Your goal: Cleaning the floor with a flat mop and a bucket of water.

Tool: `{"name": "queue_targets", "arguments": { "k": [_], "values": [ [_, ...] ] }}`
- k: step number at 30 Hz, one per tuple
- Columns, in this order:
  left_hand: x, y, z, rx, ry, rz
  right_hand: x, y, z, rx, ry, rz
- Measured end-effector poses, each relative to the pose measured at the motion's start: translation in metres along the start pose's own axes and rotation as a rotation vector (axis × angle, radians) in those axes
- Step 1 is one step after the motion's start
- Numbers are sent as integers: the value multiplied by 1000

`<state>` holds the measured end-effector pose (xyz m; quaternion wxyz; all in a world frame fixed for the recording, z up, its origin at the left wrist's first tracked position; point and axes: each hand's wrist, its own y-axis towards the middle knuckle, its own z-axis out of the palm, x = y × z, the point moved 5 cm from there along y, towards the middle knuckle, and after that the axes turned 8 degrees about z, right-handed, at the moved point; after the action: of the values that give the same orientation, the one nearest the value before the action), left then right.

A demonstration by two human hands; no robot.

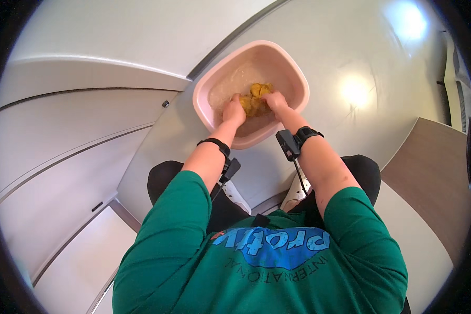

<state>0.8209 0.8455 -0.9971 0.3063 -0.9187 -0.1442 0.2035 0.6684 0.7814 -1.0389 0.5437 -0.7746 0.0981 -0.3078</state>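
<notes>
A pink plastic basin with water in it stands on the floor before me. A wet, bunched yellow cloth lies in the water, part of it rising above the surface. Both my hands are inside the basin. My left hand grips the cloth's left side, its fingertips partly hidden. On the opposite side, my right hand pinches the cloth near its raised fold. Each forearm wears a black strap with a small black device and a cable.
White panels with dark seams rise on the left, and a small dark knob-like fitting sits near the basin. Light glares off the grey floor. To the right is a brown-topped surface. My white clogs are below the basin.
</notes>
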Motion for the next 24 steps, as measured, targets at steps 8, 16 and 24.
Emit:
{"name": "queue_targets", "arguments": {
  "k": [8,16,24],
  "values": [
    [-28,5,-23,-303,-785,201,41,-53,19,627,1240,38],
    [-86,-63,-58,-88,-810,414,46,-54,-10,602,1387,-115],
    [-108,-79,-80,-309,-499,245,27,-4,-2,46,1279,10]
  ]
}}
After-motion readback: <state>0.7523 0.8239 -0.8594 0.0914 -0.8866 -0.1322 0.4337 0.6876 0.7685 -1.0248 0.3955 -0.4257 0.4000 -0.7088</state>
